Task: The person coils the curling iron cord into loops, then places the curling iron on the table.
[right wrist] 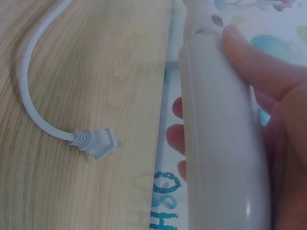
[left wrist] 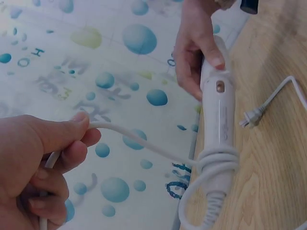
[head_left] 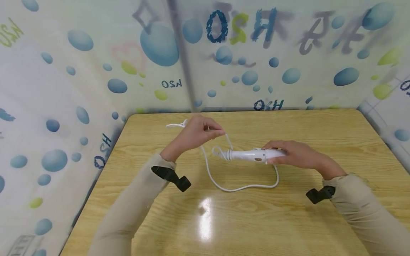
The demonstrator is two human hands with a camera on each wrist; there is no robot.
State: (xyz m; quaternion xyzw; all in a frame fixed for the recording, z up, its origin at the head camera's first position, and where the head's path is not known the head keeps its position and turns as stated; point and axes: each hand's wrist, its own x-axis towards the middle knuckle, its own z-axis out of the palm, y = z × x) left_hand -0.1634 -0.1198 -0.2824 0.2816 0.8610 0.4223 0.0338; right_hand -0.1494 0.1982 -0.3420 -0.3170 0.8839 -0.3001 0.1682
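Note:
A long white tube-shaped hair iron (head_left: 248,155) lies in my right hand (head_left: 296,154), whose thumb and fingers wrap its wide end (right wrist: 220,129). A small brown switch (left wrist: 220,86) shows on its side. The white power cord (left wrist: 144,141) is wound in a few turns round the narrow end, near the ribbed cord sleeve (left wrist: 214,211). My left hand (head_left: 201,131) pinches the cord between thumb and index finger, drawn out from those turns. More cord passes through the curled fingers of that hand (left wrist: 45,167).
A two-pin plug (right wrist: 96,142) lies on the wooden table (head_left: 256,220) beside the iron; the head view hides it. Slack cord (head_left: 237,189) curves across the table in front. Another cord loop (head_left: 176,124) lies beyond my left hand. Walls with printed bubbles (head_left: 160,44) border the table.

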